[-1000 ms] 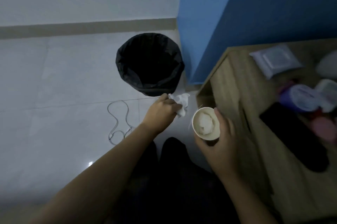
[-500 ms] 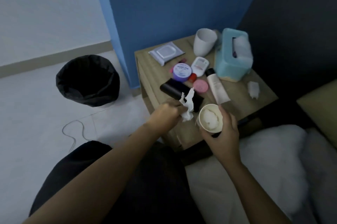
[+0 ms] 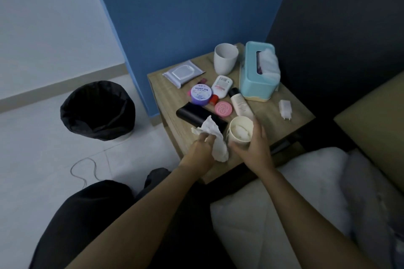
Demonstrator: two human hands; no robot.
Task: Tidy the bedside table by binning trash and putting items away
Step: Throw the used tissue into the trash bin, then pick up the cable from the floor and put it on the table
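My left hand (image 3: 202, 149) grips a crumpled white tissue (image 3: 213, 135) over the front edge of the wooden bedside table (image 3: 290, 120). Just to its right, my right hand (image 3: 254, 145) holds a paper cup (image 3: 240, 132) with white tissue stuffed inside. Behind my hands, a black rectangular case (image 3: 192, 114) lies on the table. A bin lined with a black bag (image 3: 97, 110) stands on the floor to the left of the table.
On the table stand a white mug (image 3: 225, 58), a teal tissue box (image 3: 259, 72), a wipes pack (image 3: 182, 72), a purple jar (image 3: 201, 93), a pink compact (image 3: 223, 108), bottles and a white charger (image 3: 285, 108). A cable (image 3: 84, 170) lies on the tiled floor. A bed with a white pillow (image 3: 306, 181) is at right.
The view swung from the bin to the table. Both hands came back over the table's front edge, still holding the tissue and the cup, and the tissue now hangs more unfolded.
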